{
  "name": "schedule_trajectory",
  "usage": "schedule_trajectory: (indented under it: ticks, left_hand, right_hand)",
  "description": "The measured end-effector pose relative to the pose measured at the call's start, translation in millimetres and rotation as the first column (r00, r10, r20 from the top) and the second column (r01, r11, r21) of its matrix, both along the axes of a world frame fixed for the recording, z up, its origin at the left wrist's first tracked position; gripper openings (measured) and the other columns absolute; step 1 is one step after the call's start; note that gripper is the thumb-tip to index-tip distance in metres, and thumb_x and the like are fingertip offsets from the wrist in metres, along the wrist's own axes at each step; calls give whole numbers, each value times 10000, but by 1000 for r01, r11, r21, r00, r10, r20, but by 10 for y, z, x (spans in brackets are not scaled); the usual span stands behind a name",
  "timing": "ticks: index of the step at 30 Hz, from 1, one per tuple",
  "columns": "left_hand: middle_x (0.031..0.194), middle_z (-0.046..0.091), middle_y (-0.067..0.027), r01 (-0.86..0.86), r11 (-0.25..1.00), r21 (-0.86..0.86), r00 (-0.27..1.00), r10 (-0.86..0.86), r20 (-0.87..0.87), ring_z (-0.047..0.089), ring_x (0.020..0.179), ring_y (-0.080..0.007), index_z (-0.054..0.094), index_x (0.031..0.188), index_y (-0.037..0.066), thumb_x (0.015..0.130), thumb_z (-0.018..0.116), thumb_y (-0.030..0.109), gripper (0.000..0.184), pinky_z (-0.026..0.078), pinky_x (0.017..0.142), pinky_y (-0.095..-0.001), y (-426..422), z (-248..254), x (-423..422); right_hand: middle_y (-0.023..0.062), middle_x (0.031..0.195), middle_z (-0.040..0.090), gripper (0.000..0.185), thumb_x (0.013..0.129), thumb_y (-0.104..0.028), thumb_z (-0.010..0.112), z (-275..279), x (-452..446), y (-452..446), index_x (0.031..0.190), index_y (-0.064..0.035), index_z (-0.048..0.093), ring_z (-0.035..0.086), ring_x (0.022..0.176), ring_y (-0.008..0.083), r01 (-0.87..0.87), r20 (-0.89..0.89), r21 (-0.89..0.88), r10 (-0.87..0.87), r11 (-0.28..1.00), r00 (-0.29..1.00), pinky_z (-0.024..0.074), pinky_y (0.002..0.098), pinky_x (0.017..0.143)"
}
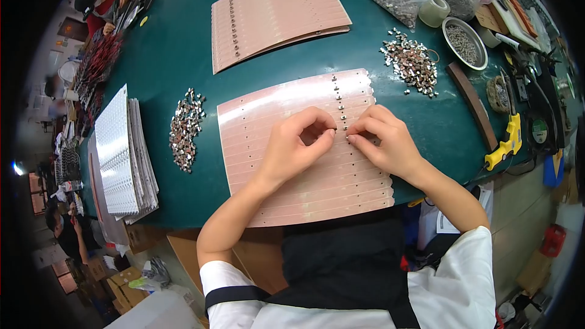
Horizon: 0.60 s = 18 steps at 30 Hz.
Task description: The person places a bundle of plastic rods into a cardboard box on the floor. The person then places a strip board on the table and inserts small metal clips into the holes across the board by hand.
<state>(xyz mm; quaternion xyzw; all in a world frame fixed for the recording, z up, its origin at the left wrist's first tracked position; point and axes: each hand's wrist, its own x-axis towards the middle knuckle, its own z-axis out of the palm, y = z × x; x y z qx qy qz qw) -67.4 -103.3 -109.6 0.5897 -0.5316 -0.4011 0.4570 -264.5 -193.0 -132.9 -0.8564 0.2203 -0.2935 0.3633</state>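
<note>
Green surface [177,55] spreads around a pink panel [304,192] lying flat; loose metal pieces [186,131] are heaped left of the panel. Left hand [292,143] and right hand [387,141] meet over the panel's row of fittings [341,108], fingertips pinched nearly together; whether they grip anything, I cannot tell. Likely light, thin and crackable, the panel suits edge holds; the pieces, probably stiff and slippery, suit fingertips.

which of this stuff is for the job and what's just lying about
Likely in the job:
near pink panel, under the left hand and right hand
left metal-parts pile
right metal-parts pile
far pink panel, bearing a row of small parts

Seemingly just lying about:
yellow tool
tape roll
brown strip
</note>
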Motion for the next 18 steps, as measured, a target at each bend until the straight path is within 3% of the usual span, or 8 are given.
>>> schedule_trajectory:
  ticks: [1, 11, 16, 18]
  left_hand:
    - [809, 670, -42, -8, 1000, -1, 1000, 8, -7, 615, 685, -97, 654, 916, 18, 848, 672, 67, 85, 505, 638, -246, 1, 11, 6]
    - [800, 653, -49, 16, 1000, -13, 1000, -17, -13, 625, 715, -116, 628, 909, 21, 857, 651, 72, 77, 514, 650, -261, 11, 37, 19]
    - [814, 657, -60, 17, 999, -47, 999, -16, 29, 625, 721, -127, 632, 943, 15, 867, 646, 76, 98, 519, 658, -268, 0, -1, 24]
    - [823, 668, -71, 20, 999, -40, 1000, -19, 19, 633, 729, -133, 641, 972, 6, 875, 647, 78, 121, 521, 666, -272, -3, 15, 12]
  right_hand:
    - [67, 846, 602, 98, 784, -39, 750, -5, -4, -11, 867, -34, 697, 593, 794, 226, 20, -11, -8, -20, 1000, 1000, 494, 322, 656]
    - [68, 822, 603, 107, 765, -11, 747, 6, 22, 9, 859, -36, 702, 591, 781, 226, 19, -29, 8, -19, 1000, 999, 489, 324, 650]
    - [77, 814, 601, 120, 737, 7, 744, 12, 44, -13, 835, -34, 690, 593, 785, 234, -39, -32, -182, 34, 983, 999, 486, 344, 650]
    - [79, 817, 601, 110, 745, -3, 735, 28, 34, -21, 839, -35, 686, 600, 794, 249, -51, -46, -158, 44, 986, 998, 487, 355, 688]
